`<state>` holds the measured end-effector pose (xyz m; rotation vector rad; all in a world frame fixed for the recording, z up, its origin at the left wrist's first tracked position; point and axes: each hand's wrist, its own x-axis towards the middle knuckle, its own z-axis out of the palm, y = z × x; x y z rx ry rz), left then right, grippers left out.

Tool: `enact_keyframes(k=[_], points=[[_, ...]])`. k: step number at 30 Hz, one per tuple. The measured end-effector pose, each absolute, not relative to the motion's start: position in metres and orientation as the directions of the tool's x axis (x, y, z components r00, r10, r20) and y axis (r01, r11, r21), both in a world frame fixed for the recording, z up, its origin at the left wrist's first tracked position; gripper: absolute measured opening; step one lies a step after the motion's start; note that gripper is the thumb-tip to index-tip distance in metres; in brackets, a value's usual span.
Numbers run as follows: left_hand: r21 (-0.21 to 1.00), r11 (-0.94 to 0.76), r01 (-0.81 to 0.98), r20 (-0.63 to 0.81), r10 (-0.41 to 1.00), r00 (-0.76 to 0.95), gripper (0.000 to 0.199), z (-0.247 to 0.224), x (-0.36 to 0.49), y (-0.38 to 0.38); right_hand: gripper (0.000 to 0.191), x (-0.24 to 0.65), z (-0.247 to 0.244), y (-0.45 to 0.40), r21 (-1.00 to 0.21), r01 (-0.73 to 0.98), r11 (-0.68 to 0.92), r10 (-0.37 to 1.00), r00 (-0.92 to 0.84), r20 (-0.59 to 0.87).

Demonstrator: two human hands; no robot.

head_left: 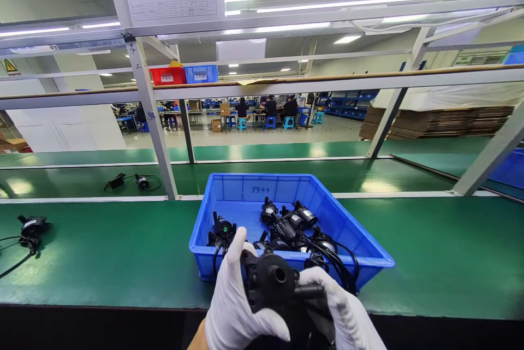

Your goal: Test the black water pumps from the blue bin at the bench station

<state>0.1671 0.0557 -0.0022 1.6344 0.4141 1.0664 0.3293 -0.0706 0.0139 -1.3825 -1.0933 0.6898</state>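
Observation:
Both hands wear white gloves. A black pump (274, 279), with a round inlet facing me and a side spout pointing right, is held up just before the near rim of a blue bin (229, 189). My left hand (237, 301) wraps around its left side, thumb across the bottom. Closed at the spout on the other side is my right hand (339, 306); some of its fingers are hidden behind the pump. Inside the bin lie several similar black pumps (286, 224), and black cables (344, 257) hang over its front edge.
Another black pump (35, 227) with a cable lies at left on the green bench (123, 262). Farther back are a small pump and plug (141, 181). Metal posts (153, 120) rise behind the bin. Red (167, 76) and blue boxes (201, 74) sit on a shelf; people sit far off.

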Motion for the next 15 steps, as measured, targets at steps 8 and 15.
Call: enact_keyframes(k=[8, 15], points=[[0.91, -0.346, -0.228, 0.414, 0.748, 0.519, 0.138, 0.01, 0.168, 0.049, 0.055, 0.354, 0.007, -0.064, -0.956, 0.29, 0.031, 0.917, 0.372, 0.143], [0.733, -0.625, -0.267, 0.663, 0.569, 0.488, 0.134, -0.024, 0.137, 0.065, 0.034, 0.363, 0.025, -0.071, -0.714, 0.46, 0.527, 0.792, 0.04, 0.61]])
